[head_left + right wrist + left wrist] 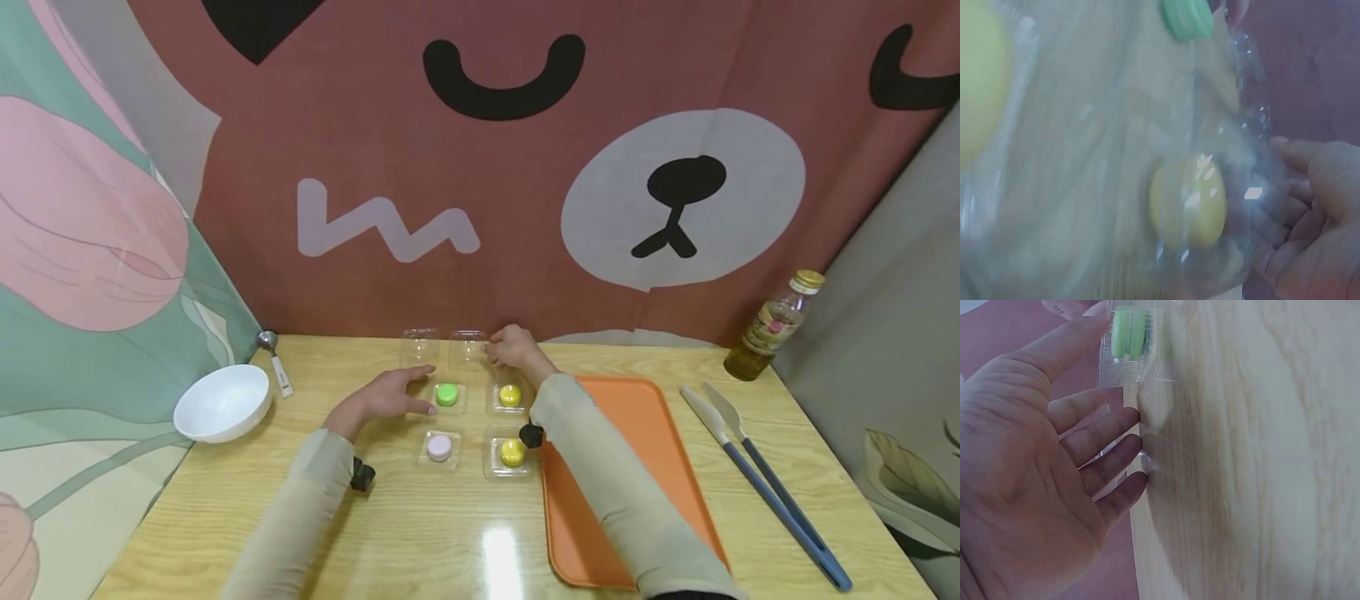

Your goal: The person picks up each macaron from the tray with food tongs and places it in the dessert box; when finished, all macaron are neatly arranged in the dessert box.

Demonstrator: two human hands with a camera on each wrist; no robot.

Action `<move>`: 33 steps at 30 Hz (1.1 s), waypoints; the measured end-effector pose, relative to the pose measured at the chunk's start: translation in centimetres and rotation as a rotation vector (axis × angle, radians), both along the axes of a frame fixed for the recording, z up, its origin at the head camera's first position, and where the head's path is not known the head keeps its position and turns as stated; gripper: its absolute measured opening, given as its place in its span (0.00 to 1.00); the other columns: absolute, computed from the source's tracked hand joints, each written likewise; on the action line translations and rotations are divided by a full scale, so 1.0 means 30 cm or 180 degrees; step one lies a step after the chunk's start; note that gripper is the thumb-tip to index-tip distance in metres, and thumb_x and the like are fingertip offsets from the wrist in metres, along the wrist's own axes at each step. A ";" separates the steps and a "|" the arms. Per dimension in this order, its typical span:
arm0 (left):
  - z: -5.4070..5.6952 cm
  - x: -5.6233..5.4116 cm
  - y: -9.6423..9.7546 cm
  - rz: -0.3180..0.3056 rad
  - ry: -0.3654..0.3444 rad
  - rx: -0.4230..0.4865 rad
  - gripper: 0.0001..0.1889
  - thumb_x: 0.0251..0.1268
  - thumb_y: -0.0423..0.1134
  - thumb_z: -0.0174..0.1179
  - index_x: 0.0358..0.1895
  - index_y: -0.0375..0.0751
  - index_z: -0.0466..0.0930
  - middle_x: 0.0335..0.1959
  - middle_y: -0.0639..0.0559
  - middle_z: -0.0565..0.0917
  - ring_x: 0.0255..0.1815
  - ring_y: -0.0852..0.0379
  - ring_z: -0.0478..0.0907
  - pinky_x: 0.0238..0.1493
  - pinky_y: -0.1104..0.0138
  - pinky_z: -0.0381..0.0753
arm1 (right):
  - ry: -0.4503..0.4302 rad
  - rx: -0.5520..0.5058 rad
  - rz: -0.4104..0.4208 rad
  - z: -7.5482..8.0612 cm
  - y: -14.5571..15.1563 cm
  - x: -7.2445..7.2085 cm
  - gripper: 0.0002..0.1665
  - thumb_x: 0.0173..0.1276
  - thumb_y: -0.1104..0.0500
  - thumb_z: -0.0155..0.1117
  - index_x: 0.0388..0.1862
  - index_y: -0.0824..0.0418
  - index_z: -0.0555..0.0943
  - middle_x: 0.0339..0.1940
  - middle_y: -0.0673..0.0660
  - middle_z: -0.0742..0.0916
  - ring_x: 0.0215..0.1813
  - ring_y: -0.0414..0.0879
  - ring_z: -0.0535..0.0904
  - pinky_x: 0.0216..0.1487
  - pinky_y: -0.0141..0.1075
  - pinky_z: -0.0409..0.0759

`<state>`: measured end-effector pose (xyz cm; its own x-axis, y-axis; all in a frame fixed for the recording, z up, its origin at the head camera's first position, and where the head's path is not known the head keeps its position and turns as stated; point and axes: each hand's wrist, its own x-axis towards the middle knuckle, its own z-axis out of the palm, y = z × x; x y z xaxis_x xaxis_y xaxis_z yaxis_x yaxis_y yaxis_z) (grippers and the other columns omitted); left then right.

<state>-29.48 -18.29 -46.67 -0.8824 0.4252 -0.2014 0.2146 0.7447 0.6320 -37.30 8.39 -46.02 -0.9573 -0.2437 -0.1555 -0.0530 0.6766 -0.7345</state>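
In the head view my left hand (390, 393) reaches in from the left, thumb and fingers spread beside a clear box with a green macaron (447, 394). The left wrist view shows its long fingers (1100, 434) nearly straight, the thumb at the box with the green macaron (1129, 334). Farther back, my right hand (517, 350) pinches the right edge of an empty clear plastic box (468, 350). Just in front of that hand lies a yellow macaron (510, 395) in its own box. Nearer me sit boxed lilac (439, 448) and yellow (512, 452) macarons.
Another empty clear box (420, 346) stands by the back wall. An orange tray (630, 467) lies under my right forearm, with long tongs (776, 492) beyond it. A bottle (772, 329) occupies the back right corner; a white bowl (223, 404) and a spoon (277, 367) are at left.
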 end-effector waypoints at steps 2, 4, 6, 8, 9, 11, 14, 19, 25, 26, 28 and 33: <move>0.001 0.001 0.000 -0.0011 0.0019 -0.0005 0.46 0.62 0.52 0.71 0.80 0.46 0.59 0.75 0.43 0.71 0.78 0.39 0.63 0.79 0.45 0.61 | -0.0069 -0.0084 -0.0088 0.007 -0.009 0.004 0.23 0.73 0.57 0.63 0.59 0.72 0.82 0.41 0.64 0.92 0.36 0.49 0.91 0.35 0.33 0.88; 0.003 0.001 0.001 -0.0004 0.0011 0.0006 0.45 0.62 0.51 0.71 0.80 0.46 0.59 0.75 0.43 0.72 0.78 0.39 0.63 0.79 0.46 0.60 | -0.0142 -0.0165 -0.0211 0.011 -0.020 0.008 0.21 0.72 0.58 0.63 0.56 0.73 0.83 0.39 0.64 0.92 0.35 0.50 0.91 0.33 0.33 0.88; 0.003 0.001 0.001 -0.0002 0.0002 0.0021 0.45 0.63 0.51 0.71 0.80 0.46 0.59 0.75 0.42 0.72 0.78 0.39 0.63 0.79 0.46 0.60 | -0.0213 -0.0215 -0.0304 0.012 -0.031 0.010 0.19 0.72 0.59 0.64 0.54 0.73 0.84 0.39 0.64 0.92 0.34 0.50 0.91 0.32 0.33 0.87; 0.000 0.000 -0.001 -0.0005 -0.0015 0.0031 0.45 0.63 0.51 0.70 0.80 0.46 0.59 0.75 0.43 0.71 0.78 0.39 0.63 0.79 0.46 0.60 | -0.0279 -0.0257 -0.0359 0.007 -0.038 0.010 0.18 0.72 0.60 0.64 0.53 0.73 0.84 0.39 0.64 0.92 0.34 0.49 0.91 0.32 0.33 0.87; -0.002 -0.001 -0.001 -0.0002 -0.0023 0.0035 0.45 0.63 0.52 0.70 0.80 0.47 0.59 0.75 0.43 0.71 0.78 0.40 0.63 0.79 0.46 0.59 | -0.0313 -0.0284 -0.0374 0.007 -0.040 0.011 0.18 0.71 0.60 0.64 0.53 0.73 0.84 0.39 0.65 0.92 0.34 0.50 0.91 0.33 0.33 0.87; -0.006 -0.002 -0.002 -0.0001 -0.0032 0.0041 0.45 0.63 0.52 0.70 0.80 0.48 0.58 0.75 0.44 0.71 0.78 0.40 0.64 0.79 0.46 0.60 | -0.0339 -0.0334 -0.0388 0.008 -0.041 0.012 0.17 0.71 0.62 0.64 0.51 0.73 0.85 0.39 0.66 0.92 0.34 0.50 0.91 0.33 0.34 0.88; -0.006 -0.002 -0.002 0.0015 -0.0027 0.0053 0.45 0.63 0.52 0.70 0.80 0.48 0.59 0.75 0.44 0.72 0.78 0.40 0.64 0.79 0.46 0.60 | -0.0318 -0.0361 -0.0396 0.011 -0.041 0.014 0.14 0.70 0.64 0.63 0.47 0.73 0.86 0.38 0.66 0.92 0.32 0.50 0.90 0.33 0.35 0.88; 0.002 0.004 0.005 0.0028 -0.0028 0.0050 0.44 0.63 0.51 0.70 0.80 0.47 0.60 0.75 0.44 0.72 0.79 0.40 0.62 0.79 0.46 0.60 | -0.0342 -0.0357 -0.0396 0.011 -0.031 0.015 0.12 0.66 0.68 0.60 0.42 0.72 0.88 0.35 0.63 0.92 0.24 0.42 0.86 0.31 0.33 0.87; 0.006 0.005 0.017 0.0003 -0.0023 0.0027 0.44 0.63 0.50 0.70 0.80 0.47 0.60 0.75 0.44 0.71 0.80 0.40 0.60 0.79 0.45 0.59 | -0.0445 -0.0729 -0.0438 0.025 -0.001 0.021 0.16 0.65 0.69 0.60 0.49 0.76 0.84 0.33 0.65 0.91 0.22 0.40 0.80 0.26 0.29 0.82; 0.006 0.005 0.016 0.0008 -0.0025 0.0017 0.44 0.63 0.50 0.70 0.80 0.47 0.60 0.75 0.44 0.71 0.80 0.40 0.60 0.80 0.45 0.59 | -0.0468 -0.0793 -0.0437 0.028 0.005 0.022 0.17 0.66 0.69 0.60 0.52 0.76 0.83 0.34 0.66 0.91 0.22 0.40 0.80 0.26 0.29 0.80; 0.004 0.004 0.014 0.0018 -0.0024 -0.0018 0.44 0.64 0.51 0.70 0.80 0.48 0.60 0.76 0.45 0.71 0.80 0.40 0.59 0.80 0.44 0.58 | -0.0562 -0.0933 -0.0435 0.035 0.017 0.024 0.19 0.69 0.68 0.59 0.56 0.75 0.81 0.39 0.69 0.90 0.24 0.41 0.81 0.27 0.29 0.81; 0.002 0.009 0.009 0.0052 -0.0016 -0.0056 0.43 0.64 0.50 0.70 0.80 0.48 0.60 0.76 0.44 0.71 0.80 0.39 0.58 0.80 0.44 0.58 | -0.0772 -0.1244 -0.0428 0.056 0.044 0.034 0.23 0.75 0.65 0.56 0.65 0.74 0.75 0.54 0.74 0.86 0.34 0.48 0.87 0.41 0.37 0.89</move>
